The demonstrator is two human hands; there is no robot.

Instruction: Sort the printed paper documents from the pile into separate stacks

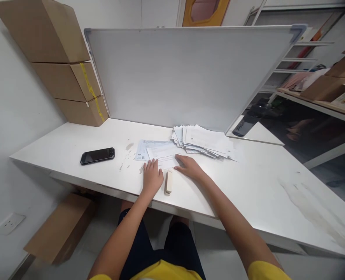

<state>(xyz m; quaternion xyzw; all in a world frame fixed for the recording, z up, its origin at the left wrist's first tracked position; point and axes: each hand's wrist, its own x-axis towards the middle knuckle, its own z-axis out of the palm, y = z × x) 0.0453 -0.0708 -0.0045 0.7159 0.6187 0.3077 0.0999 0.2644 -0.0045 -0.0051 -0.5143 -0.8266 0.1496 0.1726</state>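
A white sheet of paper (165, 154) lies on bluish printed sheets (141, 151) in front of me. My left hand (153, 178) rests at the paper's lower left edge, its fingers stretched out flat. At the paper's right edge is my right hand (191, 168), thumb and forefinger apart, with the other fingers partly hidden. Between my hands, nearer the table's front edge, lies a cream stapler (168, 182). Just beyond my right hand, a loose pile of papers (204, 138) spreads out unevenly.
A black phone (97, 156) lies to the left on the white table (265, 186). Stacked cardboard boxes (70, 81) stand at the back left. A whiteboard (172, 74) rises along the far edge, with a dark bottle (246, 123) by its right end. Another box (60, 229) sits below.
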